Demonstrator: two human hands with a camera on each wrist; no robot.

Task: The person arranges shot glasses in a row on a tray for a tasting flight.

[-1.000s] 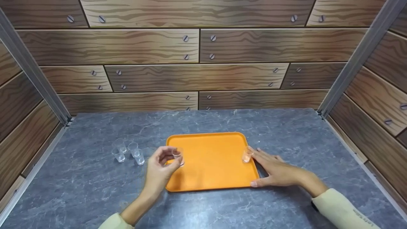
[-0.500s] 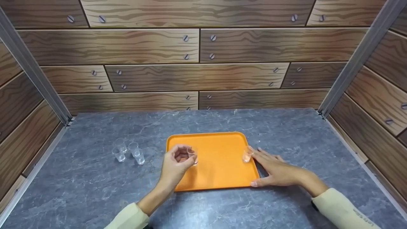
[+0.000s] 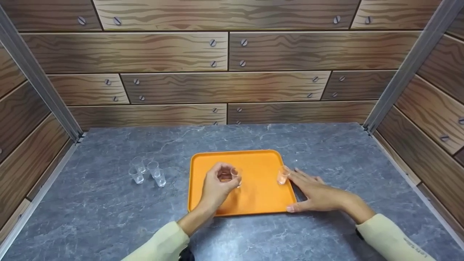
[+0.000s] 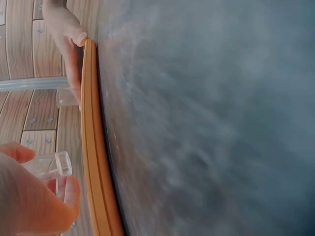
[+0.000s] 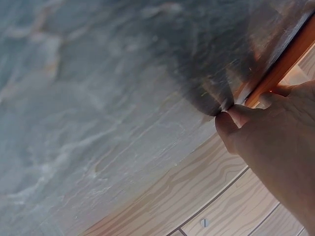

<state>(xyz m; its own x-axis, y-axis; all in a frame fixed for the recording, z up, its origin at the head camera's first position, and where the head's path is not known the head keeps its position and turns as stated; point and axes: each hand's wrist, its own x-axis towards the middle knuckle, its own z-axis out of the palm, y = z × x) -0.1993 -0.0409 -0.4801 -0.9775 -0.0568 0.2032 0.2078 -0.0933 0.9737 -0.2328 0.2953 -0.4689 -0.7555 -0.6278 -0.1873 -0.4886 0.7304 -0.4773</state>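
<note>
A clear cup [image 3: 236,172] is hanging over the middle of an orange tray [image 3: 259,199], pinched in the person's left hand [image 3: 216,185]. The left thumb and fingers are clamping on the cup's sides from the left, and the cup is standing roughly upright in that grip, with its mouth facing up. In the left wrist view its base is showing above the tray's rim with a gap between them, so the cup is not touching the tray. The right hand [image 3: 314,191] is holding nothing; its fingers are lying extended and somewhat apart along the right side of the tray, and its thumb is resting at the near right corner. In the right wrist view some of its fingertips are meeting the table [image 3: 108,221] just beside the tray's edge. A second cup [image 3: 283,176] is standing upright on the tray by the right rim, next to the right index finger; whether the two are touching I cannot tell. Four other cups [image 3: 160,178] are standing close together on the table, well to the left of the tray. Pale sleeves [image 3: 388,232] are covering both forearms. Panels with a wood-plank pattern [image 3: 174,87] are enclosing the table at the back and sides, with metal posts [image 3: 40,74] running up the corners.
</note>
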